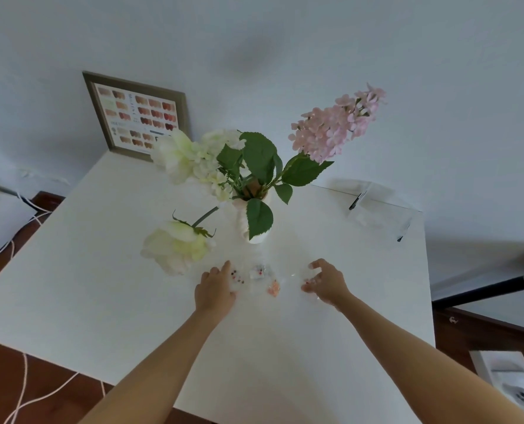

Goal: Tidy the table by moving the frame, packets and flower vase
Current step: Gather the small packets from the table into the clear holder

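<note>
Several small clear packets (pixel 262 278) of beads lie on the white table (pixel 101 286) in front of a white flower vase (pixel 256 223) holding white and pink flowers. My left hand (pixel 216 289) lies flat on the leftmost packet, fingers spread. My right hand (pixel 325 280) is curled around the rightmost packet (pixel 308 281), fingertips touching it. A grey frame (pixel 138 116) with a colour chart leans against the wall at the table's back left corner.
Clear plastic sleeves with black pens (pixel 377 206) lie at the back right of the table. A drooping white bloom (pixel 176 244) hangs just left of my left hand. White cables (pixel 22 396) run over the floor at left. A dark shelf (pixel 487 289) stands at right.
</note>
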